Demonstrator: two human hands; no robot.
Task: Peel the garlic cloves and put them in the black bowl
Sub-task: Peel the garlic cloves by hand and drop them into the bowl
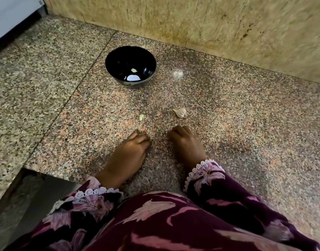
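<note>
From the head view, both hands rest knuckles-up on the speckled pink-and-grey granite bench (pixel 228 124). The left hand (pixel 132 151) has its fingers curled under; whether they pinch anything against the stone cannot be told. The right hand (pixel 186 142) is likewise curled, and nothing shows in its grasp.

The glossy black round bowl (pixel 117 58) stands farther back on the bench, with one small pale peeled clove (pixel 133 70) lying in its bottom beside a bright reflection. A loose yellowish peeled clove (pixel 141 117) lies on the stone just ahead of the left hand, and a partly broken garlic head with papery skin (pixel 180 112) sits just ahead of the right hand. A small flake of skin (pixel 158 113) lies between them, and a whitish wisp of peel (pixel 178 74) rests to the right of the bowl.

The likely trouble is the mottled stone: pale cloves and skins blend into it, so the loose clove could be overlooked or swept away with the peel. A clove tossed at the slick bowl may bounce out or nudge it.

Behind the bench rises a stained beige stone wall (pixel 210 20). A white appliance edge (pixel 10 15) shows at far left, and the floral purple sleeves (pixel 210 178) fill the foreground.
</note>
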